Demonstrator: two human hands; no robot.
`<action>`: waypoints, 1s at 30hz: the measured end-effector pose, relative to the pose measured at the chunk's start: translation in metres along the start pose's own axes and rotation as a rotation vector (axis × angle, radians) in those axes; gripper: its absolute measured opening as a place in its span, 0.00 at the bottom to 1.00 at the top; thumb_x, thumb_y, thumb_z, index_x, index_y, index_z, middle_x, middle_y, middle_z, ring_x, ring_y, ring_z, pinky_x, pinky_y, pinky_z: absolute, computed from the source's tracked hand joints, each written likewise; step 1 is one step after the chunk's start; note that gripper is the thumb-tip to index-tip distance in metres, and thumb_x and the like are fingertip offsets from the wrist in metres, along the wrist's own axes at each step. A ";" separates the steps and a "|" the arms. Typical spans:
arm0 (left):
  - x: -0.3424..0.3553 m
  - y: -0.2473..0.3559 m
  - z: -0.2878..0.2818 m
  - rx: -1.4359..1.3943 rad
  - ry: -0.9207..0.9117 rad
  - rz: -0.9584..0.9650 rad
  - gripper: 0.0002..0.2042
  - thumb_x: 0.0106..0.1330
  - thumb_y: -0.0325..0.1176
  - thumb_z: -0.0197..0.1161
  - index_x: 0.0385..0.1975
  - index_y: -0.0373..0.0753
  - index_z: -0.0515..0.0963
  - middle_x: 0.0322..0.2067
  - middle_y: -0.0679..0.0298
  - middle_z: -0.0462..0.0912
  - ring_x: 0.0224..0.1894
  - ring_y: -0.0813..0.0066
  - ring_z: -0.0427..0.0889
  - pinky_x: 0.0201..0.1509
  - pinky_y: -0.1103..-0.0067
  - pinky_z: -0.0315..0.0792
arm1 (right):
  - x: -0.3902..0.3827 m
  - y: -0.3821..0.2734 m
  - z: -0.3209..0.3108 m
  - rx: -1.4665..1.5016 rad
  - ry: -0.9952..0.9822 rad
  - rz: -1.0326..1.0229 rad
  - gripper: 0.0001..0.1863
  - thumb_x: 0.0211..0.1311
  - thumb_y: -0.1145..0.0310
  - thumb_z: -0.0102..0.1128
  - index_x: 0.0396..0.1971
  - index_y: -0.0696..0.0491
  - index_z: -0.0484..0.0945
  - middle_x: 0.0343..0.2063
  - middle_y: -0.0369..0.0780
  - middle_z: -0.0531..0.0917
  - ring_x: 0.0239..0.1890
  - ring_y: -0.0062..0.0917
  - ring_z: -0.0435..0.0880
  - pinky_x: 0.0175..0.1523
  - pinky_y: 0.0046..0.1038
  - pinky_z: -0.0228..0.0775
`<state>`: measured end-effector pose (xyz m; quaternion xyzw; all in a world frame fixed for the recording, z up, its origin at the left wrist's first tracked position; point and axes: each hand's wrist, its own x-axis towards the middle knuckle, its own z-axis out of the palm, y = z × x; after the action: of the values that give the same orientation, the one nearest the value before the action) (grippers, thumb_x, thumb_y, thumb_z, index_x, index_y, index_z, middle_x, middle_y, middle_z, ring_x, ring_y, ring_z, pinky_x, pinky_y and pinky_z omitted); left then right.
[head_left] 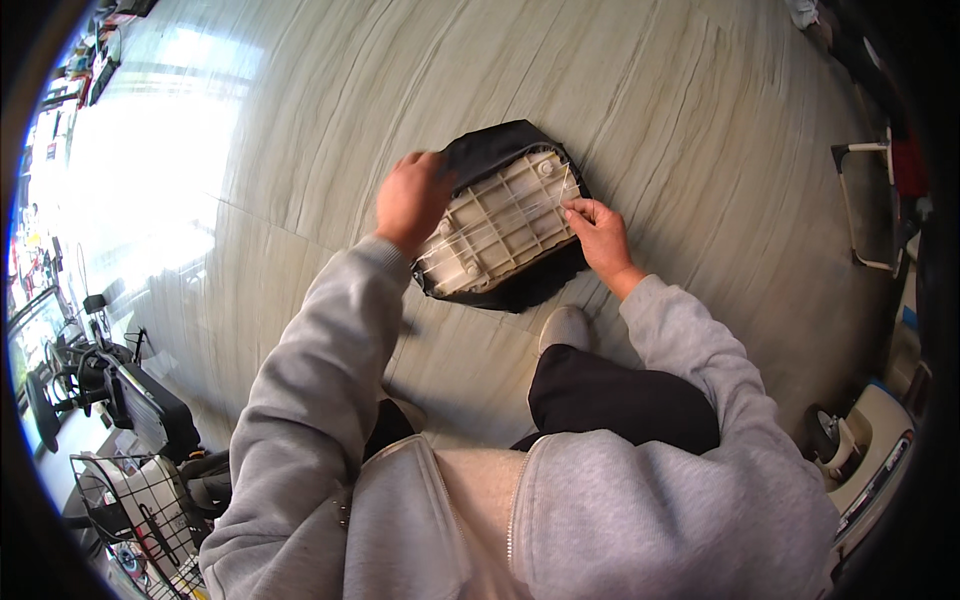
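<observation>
A beige plastic seat base (492,222) with a ribbed grid lies underside up on the floor, wrapped round its edges by a black cover (492,146). Thin white cord (567,178) runs across the base near its right and left ends. My right hand (604,238) is closed at the right edge of the base, thumb and forefinger pinching what looks like the cord. Over the upper left side of the cover is my left hand (410,203), slightly blurred, its fingers curled; whatever they hold is hidden.
Smooth, veined floor (330,90) surrounds the seat, with window glare at left. My shoe (566,328) stands just below it. A black wire basket (150,520) is at lower left. On the right are a metal-framed stand (850,205) and a pale wheeled object (865,450).
</observation>
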<state>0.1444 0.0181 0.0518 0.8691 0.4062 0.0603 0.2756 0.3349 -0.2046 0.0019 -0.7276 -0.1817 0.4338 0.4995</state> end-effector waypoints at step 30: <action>0.028 0.067 0.058 -0.077 -0.130 -0.122 0.10 0.61 0.37 0.64 0.40 0.42 0.79 0.39 0.55 0.81 0.41 0.50 0.81 0.43 0.63 0.75 | -0.001 -0.019 0.008 -0.270 0.031 -0.003 0.07 0.61 0.71 0.61 0.36 0.57 0.81 0.24 0.42 0.84 0.26 0.26 0.82 0.36 0.27 0.73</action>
<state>0.2272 -0.0209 0.0353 0.8335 0.4371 0.0024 0.3380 0.3313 -0.1924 0.0175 -0.7946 -0.2317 0.3932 0.4004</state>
